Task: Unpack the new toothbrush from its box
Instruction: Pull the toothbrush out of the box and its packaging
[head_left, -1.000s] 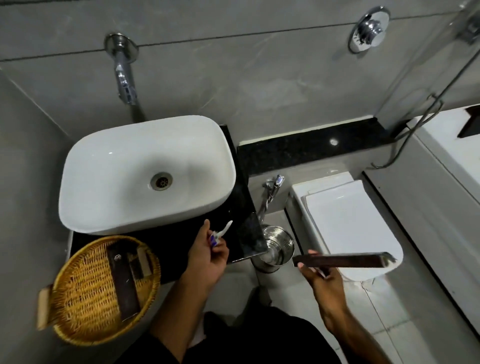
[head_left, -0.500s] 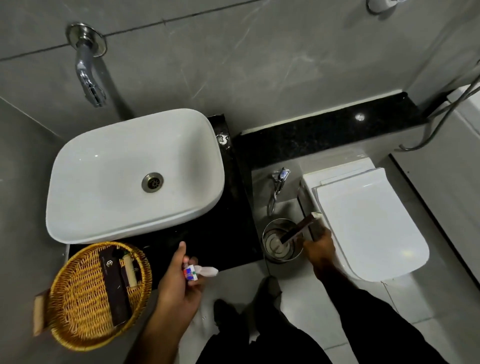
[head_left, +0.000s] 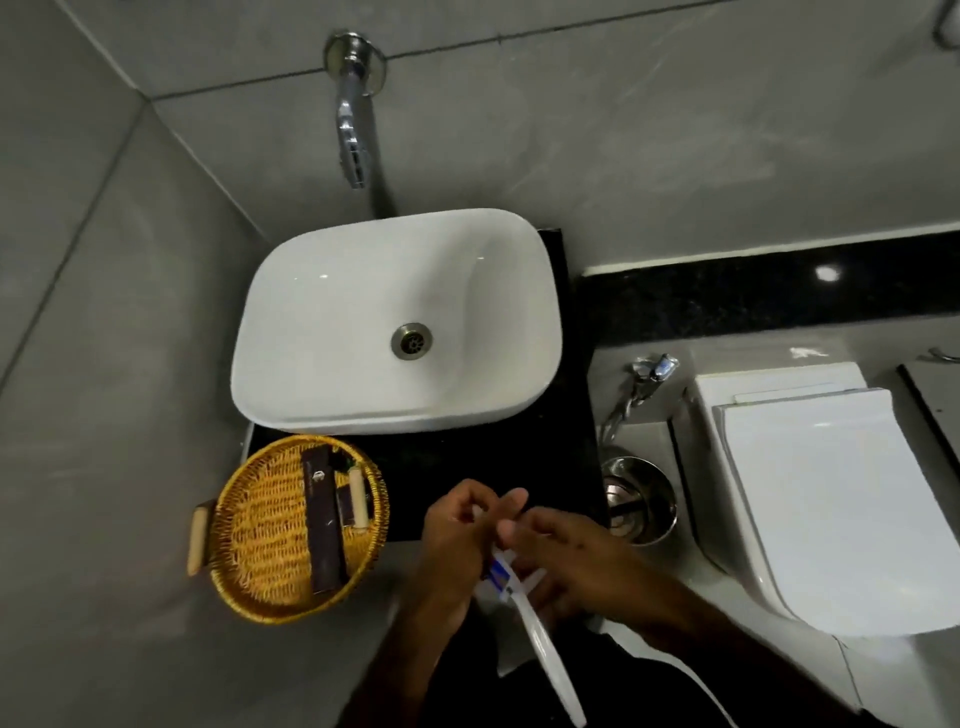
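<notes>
Holding the toothbrush (head_left: 540, 639) between them, both hands meet low in front of the worktop (head_left: 576, 467) — the left hand (head_left: 457, 540) pinched at the top, the right hand (head_left: 566, 551) closed over the small blue-printed packet (head_left: 501, 574) at the handle. The brush looks already out of its box, so this is likely the last unwrapping step — next, separate packet from brush without dropping either.

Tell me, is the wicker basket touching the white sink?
Apart. The head view shows a strip of black counter between the wicker basket and the white sink.
</notes>
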